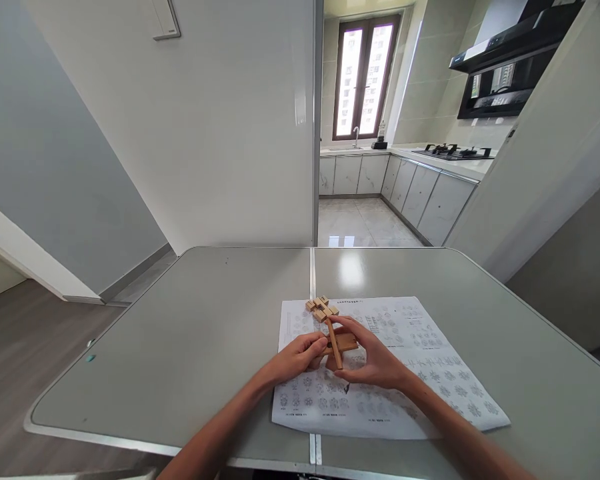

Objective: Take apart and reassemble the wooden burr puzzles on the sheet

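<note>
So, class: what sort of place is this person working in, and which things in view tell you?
Most likely a home, beside an open kitchen: a gas hob, a range hood and a sink tap under the window.

The table (180, 347) lies bare and open on its whole left half and along the far edge, so a hand could sweep there freely. On the right half a printed sheet (420, 360) lies flat and blocks nothing. The only raised obstacle is a small cluster of wooden blocks (322, 309) at the sheet's far left corner, just beyond the wooden pieces (341, 343) held between both hands.
</note>
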The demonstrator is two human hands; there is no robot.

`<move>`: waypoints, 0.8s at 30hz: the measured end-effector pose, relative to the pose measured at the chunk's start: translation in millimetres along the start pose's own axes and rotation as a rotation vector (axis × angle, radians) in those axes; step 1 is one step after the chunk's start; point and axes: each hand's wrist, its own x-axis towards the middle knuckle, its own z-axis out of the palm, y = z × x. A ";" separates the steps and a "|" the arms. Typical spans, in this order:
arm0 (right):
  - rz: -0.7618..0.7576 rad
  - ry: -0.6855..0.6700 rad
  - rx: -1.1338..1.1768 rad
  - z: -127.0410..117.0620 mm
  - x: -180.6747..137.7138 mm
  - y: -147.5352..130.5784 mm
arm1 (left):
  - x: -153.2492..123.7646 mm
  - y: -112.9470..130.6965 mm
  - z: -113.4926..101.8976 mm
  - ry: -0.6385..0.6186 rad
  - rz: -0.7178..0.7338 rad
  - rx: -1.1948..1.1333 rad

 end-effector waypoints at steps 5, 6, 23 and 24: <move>-0.027 -0.012 -0.035 1.2 0.7 -0.5 | 0.8 -3.2 0.1 -0.025 0.008 -0.028; -0.028 -0.014 -0.045 1.5 0.8 -1.2 | 1.2 -3.8 0.3 -0.030 0.010 -0.035; 0.039 0.012 -0.089 11.1 -2.3 -1.8 | 3.1 -5.3 6.3 0.122 0.035 0.253; 0.041 0.021 -0.091 10.4 -2.3 -1.6 | 3.2 -5.1 6.2 0.131 0.038 0.261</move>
